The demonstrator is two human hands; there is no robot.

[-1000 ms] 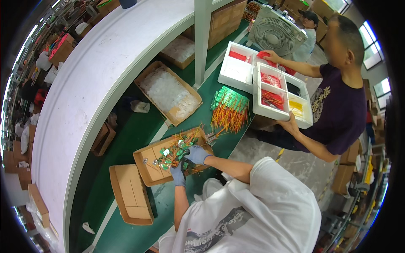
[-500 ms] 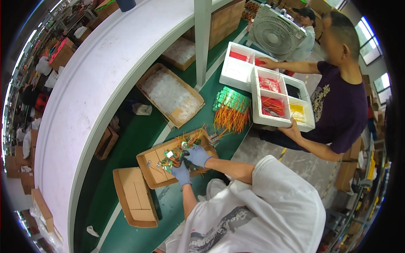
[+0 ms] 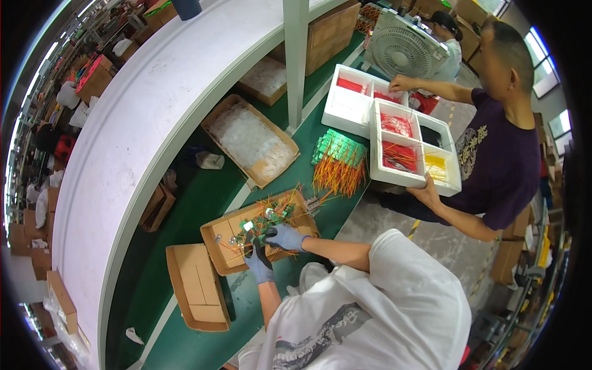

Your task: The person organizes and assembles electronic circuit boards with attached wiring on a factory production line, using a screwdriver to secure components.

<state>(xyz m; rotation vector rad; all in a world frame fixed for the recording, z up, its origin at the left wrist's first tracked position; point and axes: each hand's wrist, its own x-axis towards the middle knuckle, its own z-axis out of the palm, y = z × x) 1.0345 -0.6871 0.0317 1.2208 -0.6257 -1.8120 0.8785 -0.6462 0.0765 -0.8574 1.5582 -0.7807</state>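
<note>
Close together, the blue-gloved left hand (image 3: 260, 266) and blue-gloved right hand (image 3: 286, 237) curl; whether they pinch anything is too hidden to say. Just past both, nearer the right, a messy heap of green pieces and thin orange wires (image 3: 261, 223) points every way inside a brown cardboard box (image 3: 223, 254).

The person wears a loose, creased white T-shirt (image 3: 401, 302) bearing a dark grey printed patch (image 3: 320, 330) with pale lettering. The right sleeve (image 3: 391, 253) is short and wide. The left hand (image 3: 259, 265) and right hand (image 3: 285, 238) are in matching pale blue-grey gloves (image 3: 297, 239), black on the fingers; between glove and shirt, the forearms (image 3: 269, 299) are bare.
</note>
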